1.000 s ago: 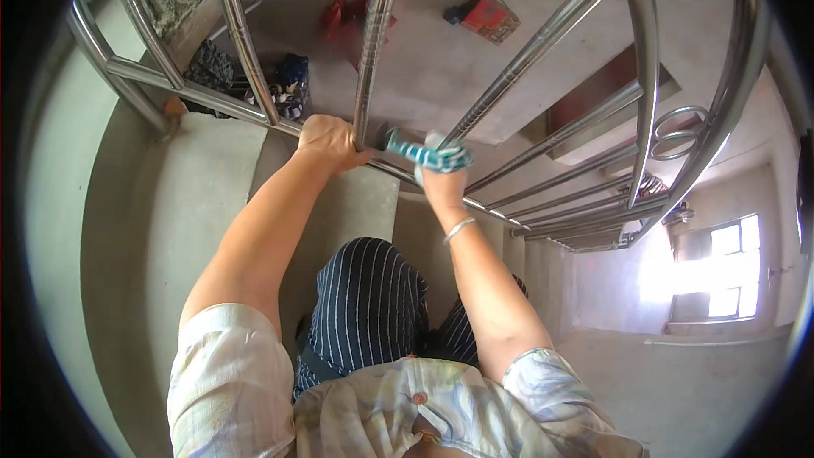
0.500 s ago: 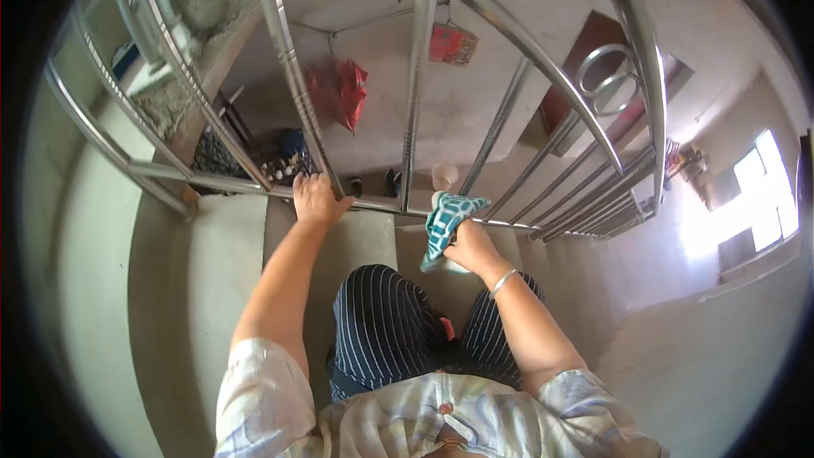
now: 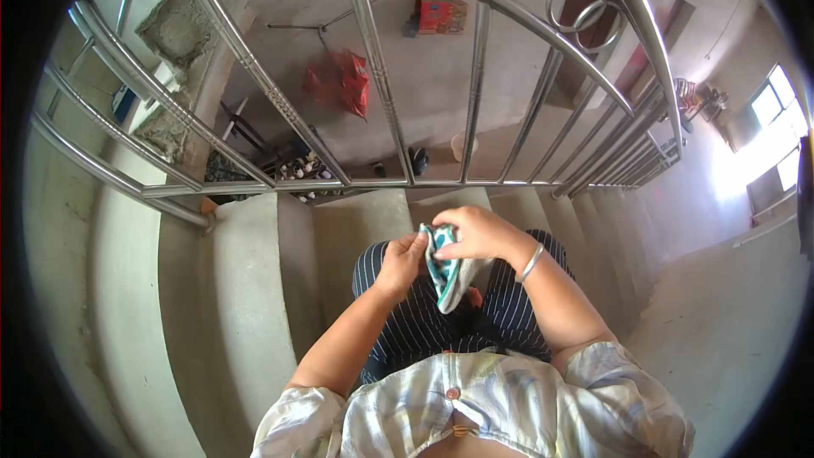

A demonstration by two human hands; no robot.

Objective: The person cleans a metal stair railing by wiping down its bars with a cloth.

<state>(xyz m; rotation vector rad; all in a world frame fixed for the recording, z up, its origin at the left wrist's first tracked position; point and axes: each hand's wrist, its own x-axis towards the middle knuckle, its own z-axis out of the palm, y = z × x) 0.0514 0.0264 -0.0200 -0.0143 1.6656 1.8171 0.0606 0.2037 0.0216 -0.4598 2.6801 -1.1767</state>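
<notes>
A teal and white patterned cloth point(image 3: 449, 276) hangs folded between my hands, above my lap. My left hand point(image 3: 403, 265) pinches its left edge between thumb and fingers. From the other side, my right hand point(image 3: 476, 236) grips the upper part, with its thumb pressed on the fabric; a silver bangle circles that wrist. Both hands are apart from the metal railing point(image 3: 339, 184), whose bottom bar runs just beyond them. My knees in dark striped trousers point(image 3: 398, 322) are below the cloth.
Concrete steps point(image 3: 237, 263) descend toward the right beside the railing. Past the bars, a red bag point(image 3: 352, 85) and a red printed box or bag point(image 3: 441, 15) hang by the wall. On the lower floor are dark shoes point(image 3: 417, 159) and a pale bucket point(image 3: 464, 148). A bright window point(image 3: 778, 114) lies far right.
My left hand has let go of the railing's bottom bar and taken hold of the cloth. My right hand has drawn the cloth back from the railing toward my lap.
</notes>
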